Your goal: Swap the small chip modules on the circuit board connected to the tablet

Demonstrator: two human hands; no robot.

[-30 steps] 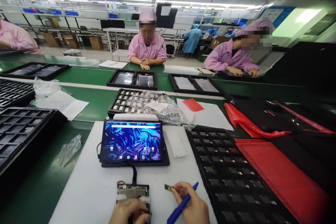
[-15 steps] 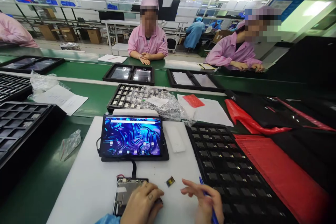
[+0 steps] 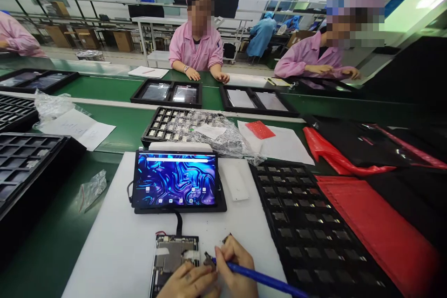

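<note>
A bare circuit board assembly [image 3: 171, 258] lies on the white mat, joined by a black ribbon cable [image 3: 179, 224] to a lit tablet [image 3: 176, 179] that leans behind it. My left hand [image 3: 190, 283] is at the board's lower right, fingers bent and close together; what they grip is hidden. At its fingertips is a small dark piece [image 3: 209, 259]. My right hand [image 3: 237, 267] meets it there, closed round a blue pen-like stick [image 3: 265, 281] that slants down to the right. Behind the right fingers, a small gold-and-dark part [image 3: 226, 237] is mostly covered.
Right of the mat [image 3: 104, 251] lies a black compartment tray [image 3: 307, 216] of small modules, then red sheeting [image 3: 377, 228]. A wrapped parts tray [image 3: 195, 128] stands behind the tablet, black trays [image 3: 35, 163] at left. Co-workers in pink sit across the bench.
My right hand has moved left, from spread fingers to a closed grip beside my left hand. My left hand has slid lower, uncovering more of the board. The view has shifted slightly.
</note>
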